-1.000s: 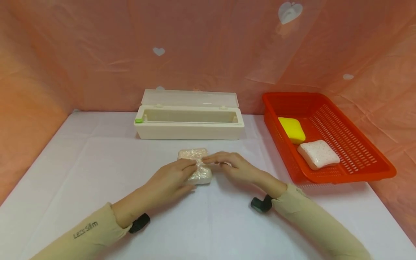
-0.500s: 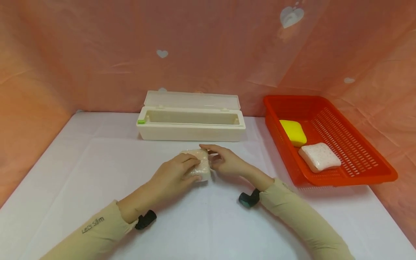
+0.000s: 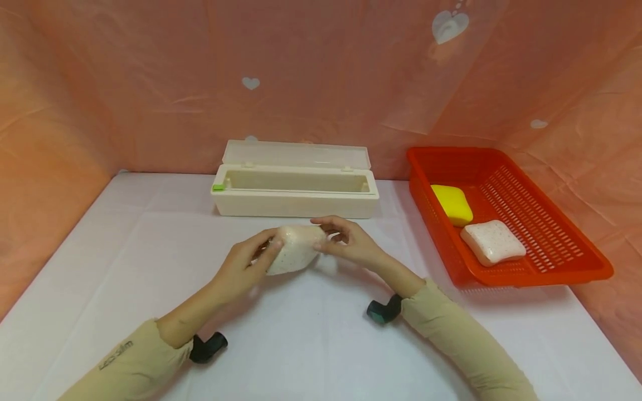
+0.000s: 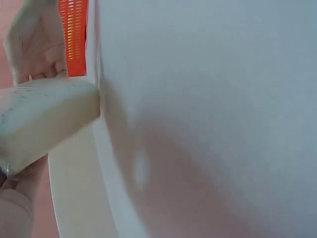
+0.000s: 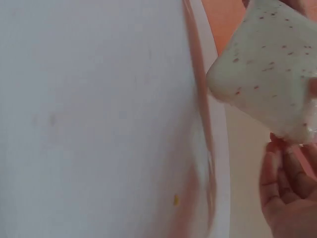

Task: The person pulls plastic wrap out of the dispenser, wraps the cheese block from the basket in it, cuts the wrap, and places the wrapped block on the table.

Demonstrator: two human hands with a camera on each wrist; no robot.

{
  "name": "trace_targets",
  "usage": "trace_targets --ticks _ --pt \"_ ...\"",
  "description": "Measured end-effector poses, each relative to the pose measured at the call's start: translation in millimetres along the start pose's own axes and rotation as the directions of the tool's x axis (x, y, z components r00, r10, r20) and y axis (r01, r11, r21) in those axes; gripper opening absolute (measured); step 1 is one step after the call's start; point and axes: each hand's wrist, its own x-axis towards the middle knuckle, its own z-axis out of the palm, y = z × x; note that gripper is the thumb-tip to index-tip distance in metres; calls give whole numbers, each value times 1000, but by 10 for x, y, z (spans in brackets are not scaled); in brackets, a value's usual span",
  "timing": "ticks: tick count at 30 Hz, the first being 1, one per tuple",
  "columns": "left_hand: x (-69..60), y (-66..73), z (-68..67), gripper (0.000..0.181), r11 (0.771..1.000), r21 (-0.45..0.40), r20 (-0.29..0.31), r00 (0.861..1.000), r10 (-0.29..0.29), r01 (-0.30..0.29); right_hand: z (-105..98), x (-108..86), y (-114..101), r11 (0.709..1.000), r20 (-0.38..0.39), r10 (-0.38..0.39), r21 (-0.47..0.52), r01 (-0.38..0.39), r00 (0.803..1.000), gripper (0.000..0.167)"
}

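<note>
- Head view gives us the speckled block [image 3: 296, 250] tilted between two hands, seemingly raised over the middle of the table [image 3: 321, 351].
- Left hand [image 3: 241, 262] grips one end, thumb on the near face, and the right hand [image 3: 353, 245] pinches the other between thumb and fingers.
- Look at the right wrist view: shiny clear film [image 5: 310, 131] at the block's end! We'd judge the wrapping well along.
- What's left? Likely smoothing the film down; how snug it lies underneath, we can't tell.
- Up by the table's far edge we have the long white box [image 3: 296, 205], lid [image 3: 296, 155] raised.
- Along the right edge, the red basket [image 3: 441, 239] carries a yellow block [image 3: 453, 205] and a second speckled block [image 3: 494, 240]; whether those two are wrapped, we can't say.
</note>
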Motion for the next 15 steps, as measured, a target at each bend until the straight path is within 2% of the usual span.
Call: trace_targets --ticks 2,5,9,12,15 --pt "-10 -8 -13 34 999 -29 -11 999 -44 43 24 -3 -21 998 -10 54 43 -53 999 47" --pt "-20 -5 -28 33 995 -27 -34 994 -100 99 63 -7 -59 987 -21 128 102 -126 991 44" --pt "-28 3 -39 34 986 -21 -63 985 -164 162 116 13 -93 972 -79 205 131 -194 976 40" --pt "-43 -9 -64 38 982 -65 -59 982 -181 177 162 40 -119 964 -138 244 140 -225 960 39" --pt "-59 -34 -102 51 975 -145 -12 986 -169 166 210 65 -152 954 -171 271 176 -241 947 39"
